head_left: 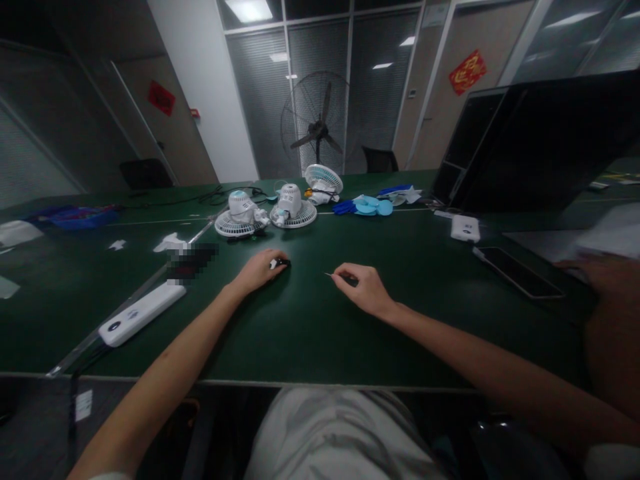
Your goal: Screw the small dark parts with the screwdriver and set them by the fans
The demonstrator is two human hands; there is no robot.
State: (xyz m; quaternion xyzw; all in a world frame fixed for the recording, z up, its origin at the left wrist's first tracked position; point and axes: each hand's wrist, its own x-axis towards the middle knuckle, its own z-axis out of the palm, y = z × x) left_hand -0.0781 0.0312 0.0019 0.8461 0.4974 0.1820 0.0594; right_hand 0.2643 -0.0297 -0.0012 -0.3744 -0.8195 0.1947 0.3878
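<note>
My left hand rests on the dark green table, fingers closed on a small black object with a white patch; its kind is too small to tell. To the right of it, my right hand is closed in a pinch. From its fingertips a thin, light-coloured pointed piece sticks out toward the left hand. The two hands are apart. Beyond them lie white fan heads: one at the left, one in the middle, and one tilted further back.
Blue fan blades lie behind my right hand. A white power bank and a phone are at the right, near another person's arm. A long white device lies left. A large black monitor stands at the right.
</note>
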